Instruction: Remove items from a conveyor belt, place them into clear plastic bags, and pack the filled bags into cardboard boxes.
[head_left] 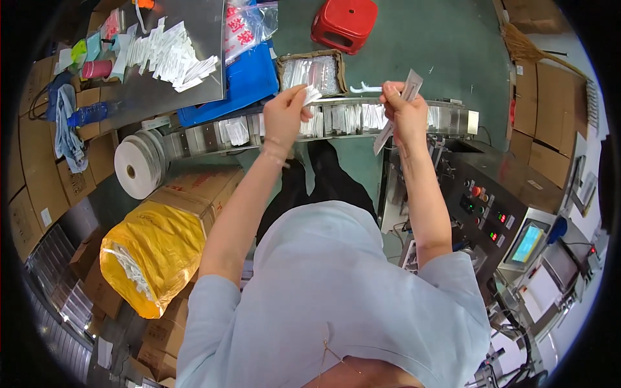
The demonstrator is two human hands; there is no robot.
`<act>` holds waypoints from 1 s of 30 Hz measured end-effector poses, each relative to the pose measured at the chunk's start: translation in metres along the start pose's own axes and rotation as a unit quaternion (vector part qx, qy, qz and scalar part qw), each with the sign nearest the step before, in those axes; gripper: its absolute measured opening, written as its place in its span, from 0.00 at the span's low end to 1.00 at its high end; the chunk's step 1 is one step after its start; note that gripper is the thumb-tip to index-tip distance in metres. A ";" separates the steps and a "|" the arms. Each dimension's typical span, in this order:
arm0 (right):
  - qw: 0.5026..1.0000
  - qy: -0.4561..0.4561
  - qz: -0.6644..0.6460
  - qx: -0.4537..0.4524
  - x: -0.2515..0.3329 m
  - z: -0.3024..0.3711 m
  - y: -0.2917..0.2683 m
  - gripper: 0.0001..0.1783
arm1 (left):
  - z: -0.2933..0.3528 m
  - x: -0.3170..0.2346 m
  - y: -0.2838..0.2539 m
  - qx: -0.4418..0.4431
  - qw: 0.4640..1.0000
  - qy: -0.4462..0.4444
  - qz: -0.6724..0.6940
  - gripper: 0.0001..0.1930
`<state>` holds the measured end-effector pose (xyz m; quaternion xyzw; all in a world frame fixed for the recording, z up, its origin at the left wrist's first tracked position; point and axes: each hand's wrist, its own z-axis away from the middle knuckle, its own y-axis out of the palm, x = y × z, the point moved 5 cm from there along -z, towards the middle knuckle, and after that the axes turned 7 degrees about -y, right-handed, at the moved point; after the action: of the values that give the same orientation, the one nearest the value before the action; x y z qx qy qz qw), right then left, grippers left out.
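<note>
My left hand [283, 118] is closed in a pinch on a few white paper packets [312, 95] above the metal conveyor. My right hand [406, 115] grips a long, flat, pale pouch [411, 85], tilted so that it sticks out above and below the fist. From the fingers of that same hand a thin white plastic piece [366, 88] with a small prong points left; its kind I cannot make out. Below both hands runs the conveyor [211, 137], divided into compartments with bundles of white packets [373, 116] in them. An open cardboard box [341, 60] of clear plastic pieces stands just beyond it.
White packets [169, 55] lie heaped on a steel table at far left, beside a blue tray [251, 81]. A red stool [345, 24] stands beyond. Left are a white roll [134, 165] and a yellow sack [169, 246]; right is a machine control panel [482, 210].
</note>
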<state>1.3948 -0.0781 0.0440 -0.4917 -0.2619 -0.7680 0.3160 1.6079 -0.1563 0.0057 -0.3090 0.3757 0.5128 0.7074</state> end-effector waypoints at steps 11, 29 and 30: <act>0.994 0.066 -0.032 -0.076 -0.042 0.007 -0.025 0.07 | -0.141 0.089 0.037 -0.036 0.971 -0.117 -0.205 0.21; 0.965 0.170 -0.095 0.177 -0.058 0.066 0.107 0.11 | 0.049 0.011 -0.052 0.045 0.959 -0.110 0.259 0.09; 0.959 0.185 -0.096 0.193 -0.062 0.071 0.113 0.11 | 0.055 0.012 -0.063 0.028 0.958 -0.113 0.263 0.08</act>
<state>1.5403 -0.0884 0.0241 -0.2435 -0.3882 -0.8069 0.3726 1.6821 -0.1228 0.0273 -0.1195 0.3758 0.7016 0.5935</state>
